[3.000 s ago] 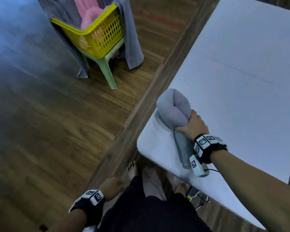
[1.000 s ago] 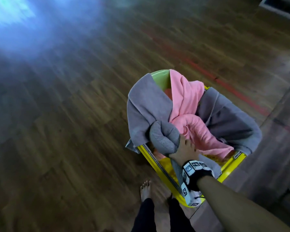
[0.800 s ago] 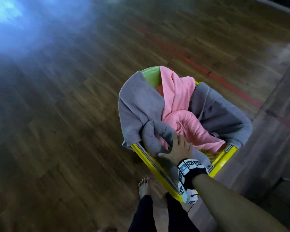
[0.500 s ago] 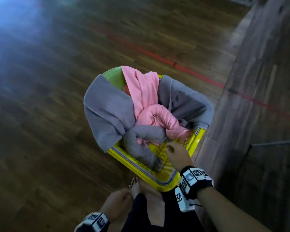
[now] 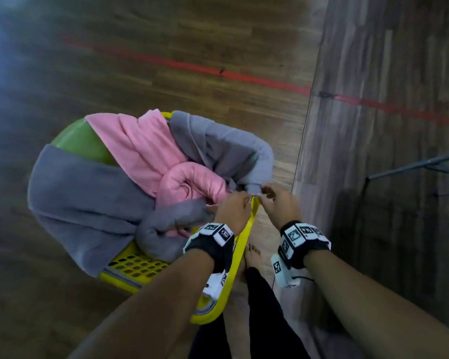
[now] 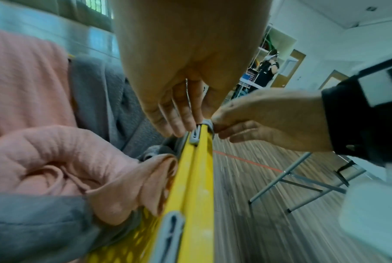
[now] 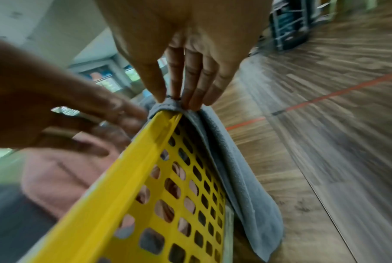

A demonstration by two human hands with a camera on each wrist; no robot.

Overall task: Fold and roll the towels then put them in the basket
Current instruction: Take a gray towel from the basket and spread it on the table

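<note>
Pinching grey towel (image 7: 224,160) at basket rim (image 7: 127,178): right hand (image 7: 185,53); left hand (image 6: 179,74) relaxed per wrist views.

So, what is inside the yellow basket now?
Inside the yellow basket lie a rolled pink towel and a rolled grey towel. Unrolled grey towels and a pink one hang over its rim. The bottom of the basket is mostly covered, so anything underneath cannot be seen.

Basket (image 5: 130,266) sits on the chair (image 5: 79,143) at nine o'clock. Rolled towels (image 5: 189,182) lie inside, others drape over its rim. Both hands (image 5: 233,208) meet at the rim's three o'clock corner; table legs (image 5: 412,167) stand further right.
</note>
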